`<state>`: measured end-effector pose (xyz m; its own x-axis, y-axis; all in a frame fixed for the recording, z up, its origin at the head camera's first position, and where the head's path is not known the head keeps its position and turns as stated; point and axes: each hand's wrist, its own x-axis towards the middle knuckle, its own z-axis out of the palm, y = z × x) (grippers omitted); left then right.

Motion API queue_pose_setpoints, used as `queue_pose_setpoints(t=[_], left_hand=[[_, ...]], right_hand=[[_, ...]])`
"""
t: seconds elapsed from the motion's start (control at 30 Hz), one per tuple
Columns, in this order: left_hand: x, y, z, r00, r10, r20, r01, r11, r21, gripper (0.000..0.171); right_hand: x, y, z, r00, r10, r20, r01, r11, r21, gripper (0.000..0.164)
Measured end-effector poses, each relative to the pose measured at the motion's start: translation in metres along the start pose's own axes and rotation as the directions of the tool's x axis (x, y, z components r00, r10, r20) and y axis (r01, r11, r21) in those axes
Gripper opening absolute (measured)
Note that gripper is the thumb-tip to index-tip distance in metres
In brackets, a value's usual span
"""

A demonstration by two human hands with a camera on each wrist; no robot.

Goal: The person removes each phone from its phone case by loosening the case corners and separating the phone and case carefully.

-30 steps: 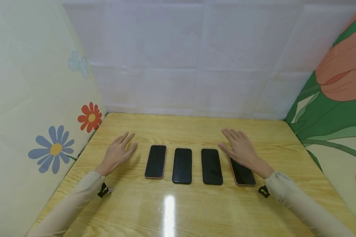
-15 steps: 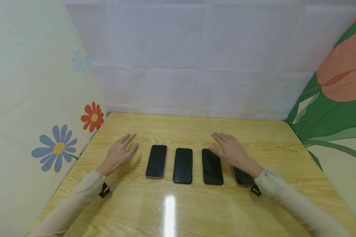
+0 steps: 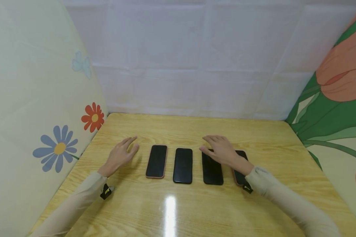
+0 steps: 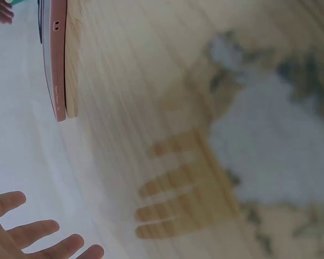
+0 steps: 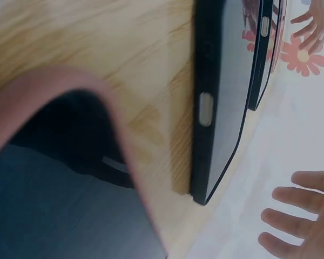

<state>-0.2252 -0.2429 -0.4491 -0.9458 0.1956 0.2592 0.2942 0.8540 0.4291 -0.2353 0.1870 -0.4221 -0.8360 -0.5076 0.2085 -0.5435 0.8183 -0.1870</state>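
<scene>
We begin with the two hands, well apart, fingers extended and slightly spread, neither gripping anything. The left hand (image 3: 117, 157) is nearest to the first phone (image 3: 156, 161), just beside its left edge, with bare wood between. The right hand (image 3: 221, 151) hovers over the far end of the third phone (image 3: 212, 172); in the right wrist view its fingers (image 5: 289, 224) stand clear of that phone. Its wrist crosses above the fourth phone (image 3: 239, 178), partly hiding it. The second phone (image 3: 183, 165) lies between the first and third, near neither hand. All four lie flat, dark screens upward, in a spaced row; the outer two have pink edges, the inner two black.

As to handling, we judge each phone rigid and fairly light, its glossy face likely to slip under a flat fingertip and to crack if dropped. We would take hold by the two long edges, thumb opposite fingers, near mid-length, avoiding the pale oblong inset (image 5: 206, 109), perhaps a button.

Outward, we note the wood-grain table (image 3: 130, 210), a streak of glare (image 3: 170, 217), a white sheet (image 3: 166, 49) behind, and flowered cloth on the left (image 3: 12, 98) and right sides.
</scene>
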Motion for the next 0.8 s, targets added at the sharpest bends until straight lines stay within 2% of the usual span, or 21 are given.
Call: queue_pose_setpoints(t=[0.27, 0.47, 0.8], left_hand=[[0.003, 0.001, 0.004, 1.0, -0.02, 0.02, 0.02, 0.999, -0.028, 0.052], [0.003, 0.001, 0.006, 0.999, -0.02, 0.027, 0.021, 0.999, -0.037, 0.053], [0.003, -0.001, 0.011, 0.999, -0.038, 0.035, 0.04, 0.996, -0.075, 0.054]], right_hand=[[0.011, -0.012, 0.002, 0.999, -0.05, 0.009, 0.05, 0.999, -0.003, 0.066], [0.018, -0.02, 0.004, 0.996, -0.091, 0.004, 0.091, 0.996, -0.016, 0.059], [0.037, -0.037, 0.012, 0.993, -0.112, 0.04, 0.114, 0.993, -0.031, 0.058]])
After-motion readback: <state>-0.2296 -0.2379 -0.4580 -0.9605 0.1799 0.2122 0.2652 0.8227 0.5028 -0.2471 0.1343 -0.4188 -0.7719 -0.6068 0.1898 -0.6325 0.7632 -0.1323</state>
